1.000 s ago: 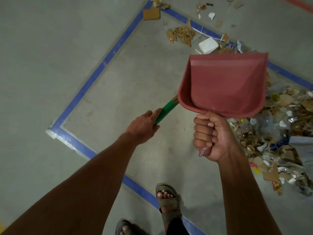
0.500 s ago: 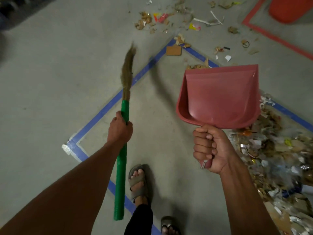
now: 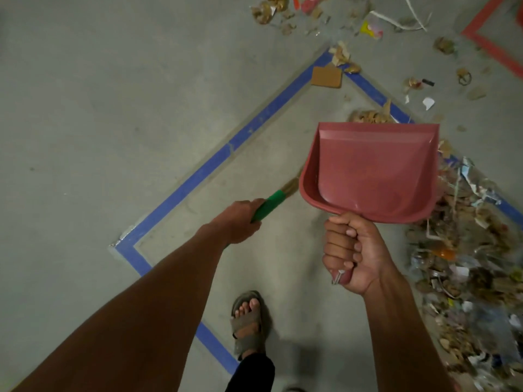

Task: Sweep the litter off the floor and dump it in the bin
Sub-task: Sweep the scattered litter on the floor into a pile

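My right hand (image 3: pixel 352 251) grips the handle of an empty red dustpan (image 3: pixel 370 171), held up above the floor with its mouth pointing away from me. My left hand (image 3: pixel 239 222) grips the green handle of a broom (image 3: pixel 270 202); its straw head runs under the dustpan's left edge and is mostly hidden. A thick heap of litter (image 3: pixel 467 250) of paper, plastic and cardboard scraps lies on the floor to the right of the dustpan. More scattered litter (image 3: pixel 339 18) lies at the top of the view. The bin is out of sight.
Blue tape (image 3: pixel 215 162) marks a square on the grey concrete floor; red tape (image 3: pixel 492 43) marks a corner at the top right. A cardboard piece (image 3: pixel 327 76) lies at the blue corner. My sandalled foot (image 3: pixel 249 321) stands inside the blue square.
The broom has swung from upright on the left down to the right, its head now under the dustpan. The view has tilted down; the orange-red bin has left the frame.
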### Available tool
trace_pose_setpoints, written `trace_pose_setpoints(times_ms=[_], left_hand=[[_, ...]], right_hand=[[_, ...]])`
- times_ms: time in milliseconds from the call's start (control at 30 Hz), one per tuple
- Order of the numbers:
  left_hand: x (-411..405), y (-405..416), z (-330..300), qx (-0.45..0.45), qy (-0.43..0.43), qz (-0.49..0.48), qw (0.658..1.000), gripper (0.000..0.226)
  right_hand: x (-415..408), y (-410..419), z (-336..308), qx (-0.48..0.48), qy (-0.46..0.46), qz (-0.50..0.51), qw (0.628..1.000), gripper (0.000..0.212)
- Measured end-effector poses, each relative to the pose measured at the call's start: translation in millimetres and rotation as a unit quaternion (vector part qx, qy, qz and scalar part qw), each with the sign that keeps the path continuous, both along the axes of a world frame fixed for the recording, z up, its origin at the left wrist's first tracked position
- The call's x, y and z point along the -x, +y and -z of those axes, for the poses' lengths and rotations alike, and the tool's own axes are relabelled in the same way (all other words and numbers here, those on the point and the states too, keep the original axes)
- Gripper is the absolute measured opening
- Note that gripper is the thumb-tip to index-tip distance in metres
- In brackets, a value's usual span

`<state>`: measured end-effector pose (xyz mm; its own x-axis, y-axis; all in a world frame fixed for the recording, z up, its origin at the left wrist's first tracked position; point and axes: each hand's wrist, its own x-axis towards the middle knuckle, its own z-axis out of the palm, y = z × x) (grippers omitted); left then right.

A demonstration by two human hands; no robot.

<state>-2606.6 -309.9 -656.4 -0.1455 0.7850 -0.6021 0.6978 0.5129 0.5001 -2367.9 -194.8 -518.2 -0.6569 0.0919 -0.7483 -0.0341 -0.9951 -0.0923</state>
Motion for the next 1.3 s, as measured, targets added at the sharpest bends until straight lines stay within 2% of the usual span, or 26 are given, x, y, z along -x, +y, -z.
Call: trace_pose_setpoints(times_ms=[67,167,333,500,567,633,767,967,1067,1133,1300], left_hand=[[26.1,-0.7,-8.4,-0.03,-0.005,0.021,0.999,0.055],[65.7,-5.6,-23.0,-0.076,0.012,-0.013,0.997,0.056],[137.2,-1.2,-38.4,-0.142,0.091,-0.198,0.966,0.058],[193.2,40.8,-39.1,-0.091,0.074,-0.412,0.904,0.049],[211.2,66.4,-34.2,-0.059,0.051,-0.46,0.885,0.044],[226.5,93.5,-24.4,-0.022,0.042,-0.471,0.881,0.041],[233.8,145.2,0.6,0.038,0.023,-0.377,0.925,0.033],[214.2,214.7,30.1,0.03,0.03,-0.109,0.993,0.06],[217.9,243.2,21.1,0.001,0.013,0.003,1.0,0.064],[230.6,259.2,9.8,-0.035,0.011,0.037,0.999,0.065],[287.4,293.1,-27.8,-0.142,0.035,0.012,0.989,0.065]], right_hand=[[27.7,7.8,-4.9,0.002,-0.002,-0.004,1.0,0.037],[64.0,18.8,-13.6,-0.002,0.005,-0.012,1.0,0.037],[116.9,39.9,-27.4,-0.003,0.018,-0.03,0.999,0.038],[155.6,72.1,-27.3,-0.014,0.014,-0.034,0.999,0.038],[167.6,90.8,-19.7,-0.005,0.016,-0.034,0.999,0.038],[178.5,111.7,-7.8,0.01,0.037,-0.033,0.999,0.039],[194.3,158.0,17.8,0.019,0.05,-0.023,0.998,0.038],[206.6,222.6,39.4,0.044,0.074,0.011,0.996,0.04],[217.7,243.8,33.9,0.052,0.067,0.028,0.996,0.037],[226.9,255.9,26.0,0.047,0.038,0.036,0.998,0.038],[257.9,278.5,3.1,0.049,0.023,0.06,0.997,0.04]])
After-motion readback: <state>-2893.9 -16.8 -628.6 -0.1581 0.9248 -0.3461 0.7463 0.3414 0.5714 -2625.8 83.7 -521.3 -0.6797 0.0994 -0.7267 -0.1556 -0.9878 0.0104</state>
